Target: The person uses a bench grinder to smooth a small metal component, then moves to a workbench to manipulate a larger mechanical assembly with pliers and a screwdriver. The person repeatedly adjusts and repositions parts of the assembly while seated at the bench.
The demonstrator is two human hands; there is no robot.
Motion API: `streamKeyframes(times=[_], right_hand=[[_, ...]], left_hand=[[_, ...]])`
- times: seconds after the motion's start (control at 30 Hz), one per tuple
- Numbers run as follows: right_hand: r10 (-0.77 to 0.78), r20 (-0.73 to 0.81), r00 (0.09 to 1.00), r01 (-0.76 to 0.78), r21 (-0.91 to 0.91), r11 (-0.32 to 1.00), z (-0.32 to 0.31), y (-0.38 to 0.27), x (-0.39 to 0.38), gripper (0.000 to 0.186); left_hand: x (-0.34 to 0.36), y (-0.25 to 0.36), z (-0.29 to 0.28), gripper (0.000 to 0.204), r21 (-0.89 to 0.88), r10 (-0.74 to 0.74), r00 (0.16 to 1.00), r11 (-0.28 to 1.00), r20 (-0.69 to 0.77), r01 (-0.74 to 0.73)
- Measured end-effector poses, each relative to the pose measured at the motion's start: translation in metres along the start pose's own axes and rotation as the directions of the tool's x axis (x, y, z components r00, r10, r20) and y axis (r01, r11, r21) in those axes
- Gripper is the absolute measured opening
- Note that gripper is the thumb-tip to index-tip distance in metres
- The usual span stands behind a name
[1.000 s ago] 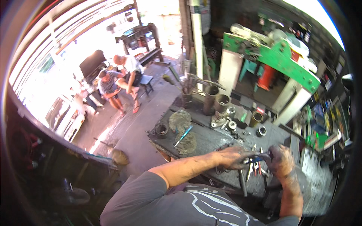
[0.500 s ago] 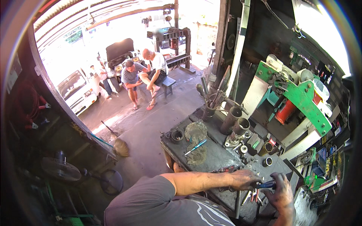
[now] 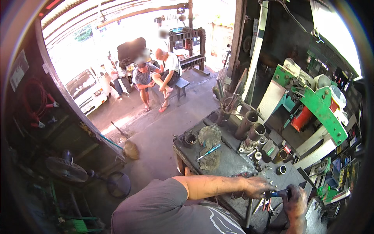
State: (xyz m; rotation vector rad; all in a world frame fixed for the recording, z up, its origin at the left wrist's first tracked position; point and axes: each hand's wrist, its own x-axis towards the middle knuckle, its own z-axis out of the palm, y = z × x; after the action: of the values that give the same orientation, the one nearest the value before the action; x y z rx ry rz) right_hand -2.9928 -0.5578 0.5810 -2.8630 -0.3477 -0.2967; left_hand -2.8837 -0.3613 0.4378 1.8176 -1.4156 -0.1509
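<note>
Over the dark metal workbench (image 3: pixel 187 155), my two greasy hands meet at a blue-handled tool (image 3: pixel 277 194). My right hand (image 3: pixel 295 202) is closed round its handle. The fingers of my left hand (image 3: pixel 258 188) are pinched together at the tool's other end; what lies between them is too small to name. Below the hands lie several pliers (image 3: pixel 267 204) with red and pale handles. A metal bar (image 3: pixel 249 212) lies beside them at the bench's near side. A short metal ring (image 3: pixel 281 169) stands just beyond my hands.
Farther back on the bench are a rag (image 3: pixel 210 136), a blue screwdriver (image 3: pixel 209 152), a small can (image 3: pixel 190 139), metal cylinders (image 3: pixel 246 125) and a pot of tools (image 3: pixel 224 113). A green-and-white frame (image 3: pixel 321 109) stands right. A broom (image 3: pixel 130 149) and fan (image 3: pixel 66 169) are left. Two people sit outside.
My right hand has curled more tightly round the blue handle, its thumb drawn in. My left hand stays at the tool's far end. The whole view has shifted slightly.
</note>
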Motion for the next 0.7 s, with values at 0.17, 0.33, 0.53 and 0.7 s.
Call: streamKeyframes(times=[0.17, 0.33, 0.53, 0.7], right_hand=[[-0.005, -0.046, 0.999, 0.005, 0.006, 1.0, 0.0046, -0.0002, -0.0003, 0.034], [-0.052, -0.112, 0.992, 0.055, 0.018, 0.998, 0.0056, 0.0002, 0.0007, 0.035], [-0.004, -0.076, 0.997, 0.007, 0.045, 0.999, 0.0084, 0.0022, 0.0003, 0.028], [0.034, -0.023, 0.999, -0.033, 0.042, 0.999, 0.0037, 0.0019, -0.0018, 0.027]], left_hand=[[0.0034, -0.0017, 0.0015, 0.07, 0.004, -0.046, 0.999, 0.999, 0.0, 0.046], [0.0035, -0.0077, 0.0027, 0.078, 0.013, 0.0, 0.998, 1.0, 0.055, -0.001], [0.0056, -0.0049, 0.0002, 0.076, -0.07, -0.051, 0.999, 0.996, 0.009, 0.051], [0.0032, -0.0046, -0.004, 0.073, -0.104, 0.003, 0.999, 0.995, 0.034, 0.0]])
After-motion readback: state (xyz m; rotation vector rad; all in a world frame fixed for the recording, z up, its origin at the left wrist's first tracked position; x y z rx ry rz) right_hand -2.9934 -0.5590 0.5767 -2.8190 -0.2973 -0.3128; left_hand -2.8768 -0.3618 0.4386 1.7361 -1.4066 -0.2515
